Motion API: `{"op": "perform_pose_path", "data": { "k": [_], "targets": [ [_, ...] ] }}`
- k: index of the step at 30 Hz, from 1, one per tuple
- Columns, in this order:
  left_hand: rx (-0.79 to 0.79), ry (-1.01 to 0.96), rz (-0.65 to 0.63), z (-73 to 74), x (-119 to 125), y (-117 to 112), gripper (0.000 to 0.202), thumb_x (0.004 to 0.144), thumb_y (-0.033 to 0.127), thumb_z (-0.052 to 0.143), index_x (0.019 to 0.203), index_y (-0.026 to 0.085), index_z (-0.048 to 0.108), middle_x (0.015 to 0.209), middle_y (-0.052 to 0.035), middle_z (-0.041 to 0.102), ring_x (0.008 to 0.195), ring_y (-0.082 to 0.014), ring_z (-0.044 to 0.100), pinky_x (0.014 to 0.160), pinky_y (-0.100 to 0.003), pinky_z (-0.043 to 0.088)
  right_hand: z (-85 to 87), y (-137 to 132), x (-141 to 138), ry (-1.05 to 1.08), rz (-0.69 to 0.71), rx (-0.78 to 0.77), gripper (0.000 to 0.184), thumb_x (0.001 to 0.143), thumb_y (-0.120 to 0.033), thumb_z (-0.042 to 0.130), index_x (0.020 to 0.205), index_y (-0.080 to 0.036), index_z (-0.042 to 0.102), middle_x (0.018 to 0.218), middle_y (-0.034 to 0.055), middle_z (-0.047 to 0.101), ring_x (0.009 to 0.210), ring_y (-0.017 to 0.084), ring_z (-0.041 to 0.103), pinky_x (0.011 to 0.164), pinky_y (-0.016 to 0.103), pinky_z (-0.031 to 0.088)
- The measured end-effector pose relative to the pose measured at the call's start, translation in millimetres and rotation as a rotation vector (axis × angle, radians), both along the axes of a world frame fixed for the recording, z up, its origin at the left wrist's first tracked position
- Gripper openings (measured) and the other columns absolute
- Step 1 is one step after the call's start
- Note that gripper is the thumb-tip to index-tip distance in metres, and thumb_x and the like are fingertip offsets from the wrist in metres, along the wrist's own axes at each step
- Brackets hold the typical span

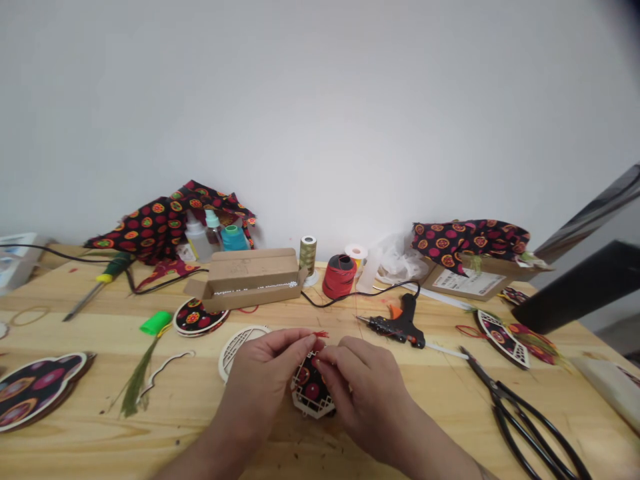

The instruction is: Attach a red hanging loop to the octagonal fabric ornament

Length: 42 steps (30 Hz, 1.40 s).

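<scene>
The fingers (293, 341) of my left hand (263, 383) pinch a red thread (320, 335) at their tips. My right hand (363, 400) presses close beside them on a hexagonal wooden frame (313, 407), its grip hidden. Below the fingers, red-patterned black fabric (307, 383) already fills the frame; the thread's end stands loose. A hot glue gun (400, 327) lies beyond them on the bench (150, 433).

Your left hand (263, 387) and right hand (365, 400): bare, slim fingers (345, 350), nails short, detail too small to tell. Left forearm (210, 453) and right forearm (430, 440) bare down to lower frame edge. Small dark mark (483, 472) at right forearm's edge, unclear what.
</scene>
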<state>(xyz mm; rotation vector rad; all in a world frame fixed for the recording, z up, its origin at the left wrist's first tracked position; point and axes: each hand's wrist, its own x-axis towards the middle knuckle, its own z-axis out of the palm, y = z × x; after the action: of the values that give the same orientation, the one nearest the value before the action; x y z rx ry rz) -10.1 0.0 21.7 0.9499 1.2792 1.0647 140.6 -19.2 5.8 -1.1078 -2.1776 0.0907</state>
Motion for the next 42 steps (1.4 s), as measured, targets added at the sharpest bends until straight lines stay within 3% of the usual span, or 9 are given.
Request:
{"op": "perform_pose_path", "data": {
  "k": [7, 17, 24, 36, 42],
  "targets": [
    [-0.052, -0.154, -0.021, -3.3, 1.2, -0.5, 0.017, 0.063, 0.028, 0.075, 0.078, 0.02, 0.076, 0.068, -0.0026, 0.075, 0.065, -0.0168, 0.066, 0.059, -0.023, 0.052, -1.0, 1.8, -1.3, -0.027, -0.016, 0.041, 0.014, 0.086, -0.013, 0.045, 0.083, -0.017, 0.059, 0.069, 0.0027, 0.059, 0.06, 0.015, 0.05, 0.054, 0.027, 0.033],
    [-0.025, -0.122, -0.056, -0.7, 1.2, 0.5, 0.013, 0.065, 0.028, 0.073, 0.073, 0.018, 0.075, 0.071, -0.0032, 0.075, 0.067, -0.0162, 0.065, 0.063, -0.022, 0.052, 0.8, 1.9, -1.7, -0.043, -0.028, 0.055, 0.016, 0.086, -0.013, 0.045, 0.079, -0.016, 0.059, 0.067, 0.0024, 0.058, 0.057, 0.014, 0.049, 0.052, 0.027, 0.032],
    [-0.012, -0.053, -0.014, 1.8, 1.6, -0.9, 0.013, 0.065, 0.028, 0.073, 0.073, 0.017, 0.075, 0.074, -0.0045, 0.076, 0.069, -0.0172, 0.066, 0.061, -0.022, 0.052, -2.0, 0.6, -1.4, -0.061, 0.036, 0.038, 0.016, 0.086, -0.012, 0.044, 0.089, -0.016, 0.059, 0.076, 0.0041, 0.064, 0.065, 0.016, 0.055, 0.058, 0.027, 0.039],
    [-0.033, -0.14, -0.022, -1.2, 3.5, -3.0, 0.006, 0.066, 0.023, 0.072, 0.069, 0.019, 0.075, 0.066, -0.0017, 0.074, 0.063, -0.0145, 0.064, 0.06, -0.02, 0.05, -4.8, 0.1, -1.2, -0.158, 0.077, 0.038, 0.015, 0.085, -0.01, 0.043, 0.085, -0.015, 0.057, 0.074, 0.0039, 0.063, 0.064, 0.015, 0.055, 0.057, 0.028, 0.038],
    [-0.035, -0.048, -0.02, 2.8, 1.9, 0.2, 0.009, 0.063, 0.025, 0.072, 0.067, 0.018, 0.074, 0.067, -0.0031, 0.075, 0.062, -0.0156, 0.063, 0.056, -0.021, 0.049, -0.6, -0.7, 1.6, -0.316, 0.056, 0.229, 0.015, 0.084, -0.01, 0.044, 0.09, -0.013, 0.057, 0.072, 0.0055, 0.06, 0.062, 0.019, 0.05, 0.052, 0.032, 0.034]
  ]
}}
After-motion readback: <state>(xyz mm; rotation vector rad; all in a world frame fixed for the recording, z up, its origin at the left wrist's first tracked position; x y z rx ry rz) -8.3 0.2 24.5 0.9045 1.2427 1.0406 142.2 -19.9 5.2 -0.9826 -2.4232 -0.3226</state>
